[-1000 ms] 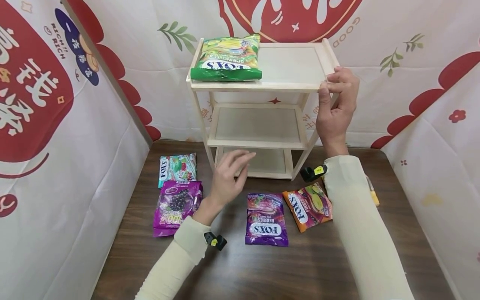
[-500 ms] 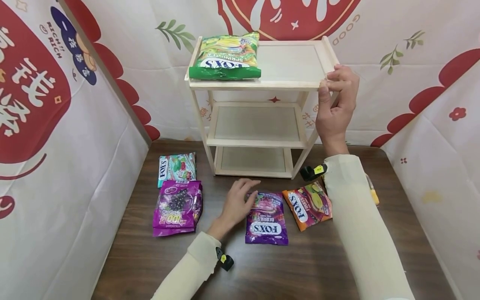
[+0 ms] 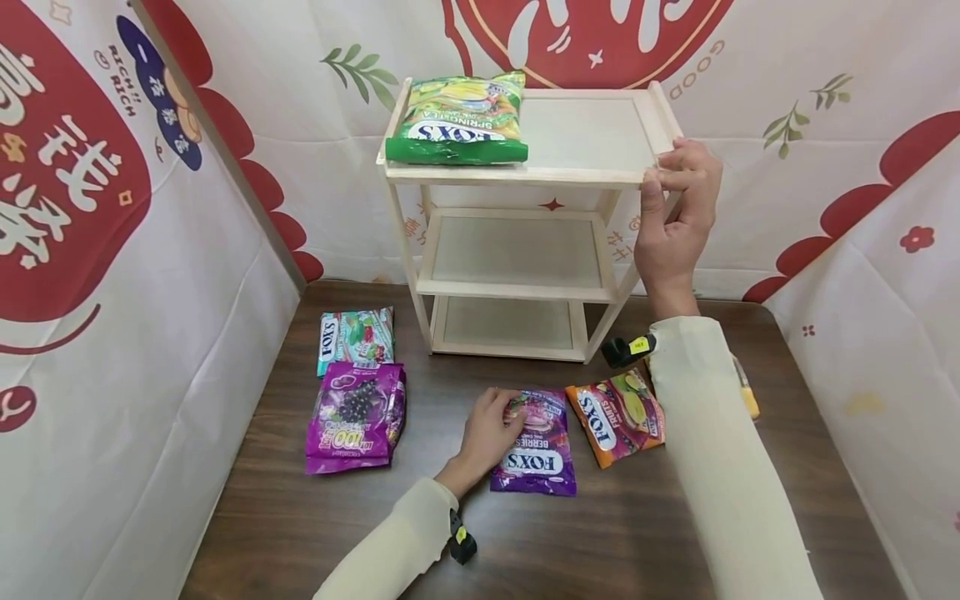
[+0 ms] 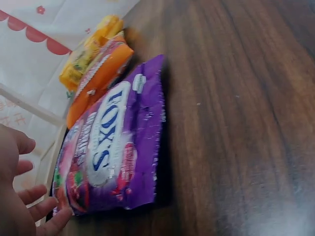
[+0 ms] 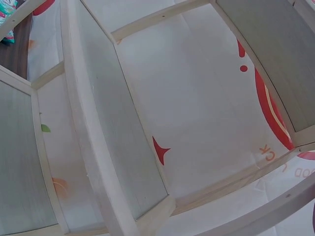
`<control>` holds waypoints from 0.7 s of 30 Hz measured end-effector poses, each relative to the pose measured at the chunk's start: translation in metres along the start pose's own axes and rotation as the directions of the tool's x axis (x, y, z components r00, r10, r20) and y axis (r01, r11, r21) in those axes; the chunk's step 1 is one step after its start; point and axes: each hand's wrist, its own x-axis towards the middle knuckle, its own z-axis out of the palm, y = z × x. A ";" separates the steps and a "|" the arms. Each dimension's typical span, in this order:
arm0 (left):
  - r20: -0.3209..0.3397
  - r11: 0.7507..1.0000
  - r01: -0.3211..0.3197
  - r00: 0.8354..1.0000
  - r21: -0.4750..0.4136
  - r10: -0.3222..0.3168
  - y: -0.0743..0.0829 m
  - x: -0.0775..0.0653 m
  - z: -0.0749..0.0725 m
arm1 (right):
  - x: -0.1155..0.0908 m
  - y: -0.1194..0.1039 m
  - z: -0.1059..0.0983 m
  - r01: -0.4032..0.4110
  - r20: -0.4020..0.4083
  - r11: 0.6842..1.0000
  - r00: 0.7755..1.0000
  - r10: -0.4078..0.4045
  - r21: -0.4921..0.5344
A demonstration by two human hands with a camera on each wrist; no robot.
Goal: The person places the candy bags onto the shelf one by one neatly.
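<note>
My left hand (image 3: 489,429) reaches over the upper left edge of a purple FOX'S Berries candy bag (image 3: 534,461) lying on the table. In the left wrist view its fingers are spread, with fingertips (image 4: 61,216) right at the end of the bag. My right hand (image 3: 678,217) grips the front right corner of the top board of a pale wooden three-tier shelf (image 3: 517,290), thumb in front and fingers over the edge. On that top board's left side rests a green FOX'S Spring Tea bag (image 3: 459,121). The right wrist view looks through the shelf frame (image 5: 93,128); no hand shows there.
An orange FOX'S Fruits bag (image 3: 618,417) lies right of the Berries bag. A yellow packet (image 3: 746,392) is partly hidden behind the right sleeve. On the left lie a purple grape candy bag (image 3: 356,417) and a teal FOX'S bag (image 3: 356,337). Printed cloth walls (image 3: 847,250) surround the table.
My left hand has come down from in front of the shelf's bottom tier, moving toward me and slightly right to the Berries bag. The right hand keeps its grip on the shelf corner.
</note>
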 end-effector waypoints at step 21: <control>0.028 0.975 0.215 0.976 0.057 -0.217 0.007 -0.010 0.022 | 0.000 0.003 -0.001 0.017 0.001 1.000 1.000 -0.017 0.024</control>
